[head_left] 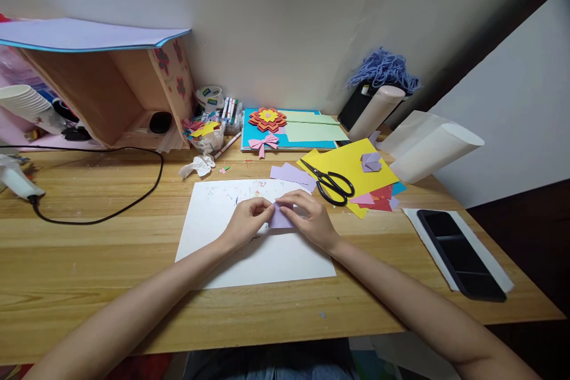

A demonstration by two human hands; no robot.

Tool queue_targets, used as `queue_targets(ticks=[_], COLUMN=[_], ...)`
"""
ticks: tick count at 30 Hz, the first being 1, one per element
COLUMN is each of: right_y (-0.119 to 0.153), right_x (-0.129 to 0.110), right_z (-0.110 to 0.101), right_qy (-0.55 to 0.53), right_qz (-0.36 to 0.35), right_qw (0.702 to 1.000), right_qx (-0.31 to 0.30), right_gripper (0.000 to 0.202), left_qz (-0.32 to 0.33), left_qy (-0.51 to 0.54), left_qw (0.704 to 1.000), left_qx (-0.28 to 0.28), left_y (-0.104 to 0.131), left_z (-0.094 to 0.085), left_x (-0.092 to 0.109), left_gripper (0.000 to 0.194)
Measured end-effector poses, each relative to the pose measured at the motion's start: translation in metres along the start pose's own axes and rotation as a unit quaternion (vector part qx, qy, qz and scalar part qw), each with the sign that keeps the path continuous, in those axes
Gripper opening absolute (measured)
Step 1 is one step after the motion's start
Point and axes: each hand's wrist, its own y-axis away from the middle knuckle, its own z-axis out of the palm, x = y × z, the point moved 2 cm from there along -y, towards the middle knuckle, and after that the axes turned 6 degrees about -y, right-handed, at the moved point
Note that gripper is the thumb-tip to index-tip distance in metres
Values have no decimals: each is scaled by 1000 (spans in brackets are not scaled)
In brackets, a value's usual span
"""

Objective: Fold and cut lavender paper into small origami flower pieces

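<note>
Between my two hands is a small piece of purple paper (281, 219), held over a white sheet (214, 208) with stray color marks. My left hand (248, 219) pinches its left edge. With thumb and fingers, my right hand (309, 217) grips the upper right part of the same piece. Just behind lie purple paper strips (291, 174). Black-handled scissors (329, 181) rest to the right, partly on yellow paper (356, 160). A small folded purple paper piece (371, 161) sits on that yellow paper.
A phone (461, 252) lies at right. Behind stand a paper flower (267, 119), a pink paper bow (263, 142), a cup of scraps (208, 135) and rolled paper (439, 151). At left are a cardboard box (178, 83), a glue gun (18, 177) and its black cord (111, 212).
</note>
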Motion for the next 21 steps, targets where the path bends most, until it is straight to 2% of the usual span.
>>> queue_targets(ticks=[8, 14, 21], right_y=[1, 3, 4], right_x=[-2, 0, -3], right_z=[0, 1, 2], right_qy=[54, 99, 134], right_qz=[-56, -109, -139], right_qw=[997, 989, 981], right_qx=[-6, 7, 23], right_gripper=[18, 14, 12], left_qz=[2, -7, -13], left_qy=[-15, -24, -30], left_qw=[1000, 999, 999], left_qx=[-5, -21, -36], left_y=[0, 1, 2], left_z=[1, 2, 3], left_x=[-2, -1, -1], left_gripper=[25, 28, 31])
